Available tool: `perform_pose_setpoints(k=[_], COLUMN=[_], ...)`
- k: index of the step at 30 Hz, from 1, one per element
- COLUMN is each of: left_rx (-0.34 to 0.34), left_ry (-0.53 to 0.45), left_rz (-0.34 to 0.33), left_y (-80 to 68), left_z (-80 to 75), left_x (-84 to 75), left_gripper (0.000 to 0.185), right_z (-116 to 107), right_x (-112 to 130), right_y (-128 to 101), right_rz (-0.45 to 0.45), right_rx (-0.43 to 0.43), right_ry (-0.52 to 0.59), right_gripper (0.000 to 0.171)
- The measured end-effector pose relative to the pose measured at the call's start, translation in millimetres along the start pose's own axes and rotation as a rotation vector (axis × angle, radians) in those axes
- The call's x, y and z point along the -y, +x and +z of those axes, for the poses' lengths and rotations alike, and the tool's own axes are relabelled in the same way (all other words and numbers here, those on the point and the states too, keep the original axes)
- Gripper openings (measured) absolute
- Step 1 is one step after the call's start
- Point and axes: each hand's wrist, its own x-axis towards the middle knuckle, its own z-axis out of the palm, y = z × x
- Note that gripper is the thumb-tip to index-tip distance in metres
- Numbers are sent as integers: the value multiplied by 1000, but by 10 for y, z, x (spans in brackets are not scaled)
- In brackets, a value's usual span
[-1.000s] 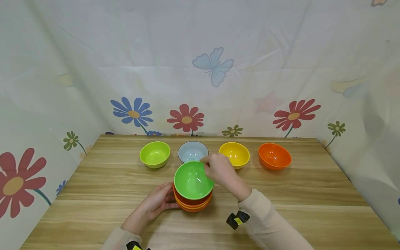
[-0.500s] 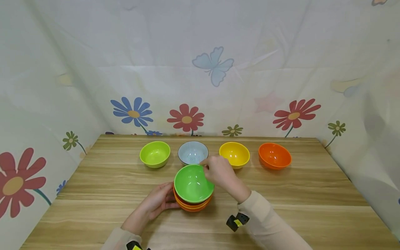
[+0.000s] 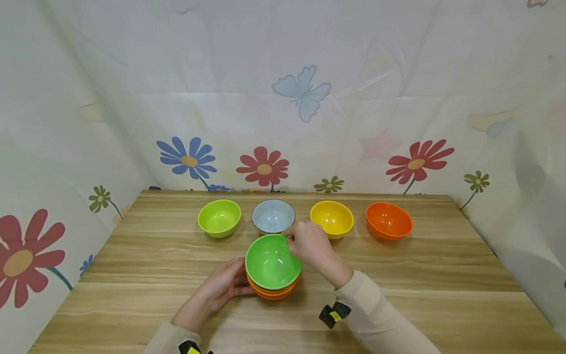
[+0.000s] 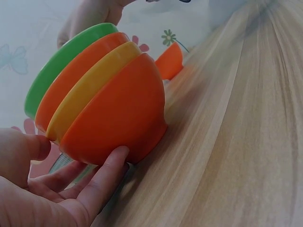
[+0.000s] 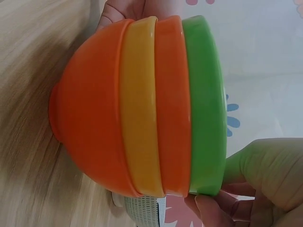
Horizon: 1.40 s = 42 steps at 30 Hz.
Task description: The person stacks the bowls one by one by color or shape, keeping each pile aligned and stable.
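A stack of bowls stands on the table in front of me: an orange bowl (image 4: 118, 113) at the bottom, then a yellow bowl (image 5: 140, 109), a second orange bowl (image 5: 174, 109) and a green bowl (image 3: 273, 263) on top. My left hand (image 3: 223, 283) holds the stack from the left, its thumb at the rims and its fingers against the lower orange bowl. With thumb and fingers, my right hand (image 3: 311, 243) pinches the far right rim of the green bowl, which sits nested in the stack. The inner bowls' insides are hidden.
Behind the stack stands a row of bowls: a lime-green bowl (image 3: 219, 219), a grey-blue bowl (image 3: 272, 215), a yellow bowl (image 3: 331, 219) and an orange bowl (image 3: 388, 221). A flower-printed cloth (image 3: 212, 98) hangs behind the wooden table (image 3: 438, 305).
My right hand has lowered the green bowl toward me and down into the stack, so less of the orange bowl beneath shows. The left hand has stayed in place.
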Motion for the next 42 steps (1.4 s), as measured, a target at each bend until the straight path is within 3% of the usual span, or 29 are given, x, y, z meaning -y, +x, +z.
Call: perform_pose_setpoints(k=[16, 42], left_rx=[-6, 7], left_ry=[-6, -13], left_rz=[-2, 7], left_y=[12, 4], left_z=[-14, -9], left_x=[2, 21], left_gripper=[57, 54], right_z=[4, 38], right_x=[11, 12], right_y=[13, 7], right_rz=[16, 15], right_rx=[35, 7], right_ry=[11, -41], right_gripper=[18, 18])
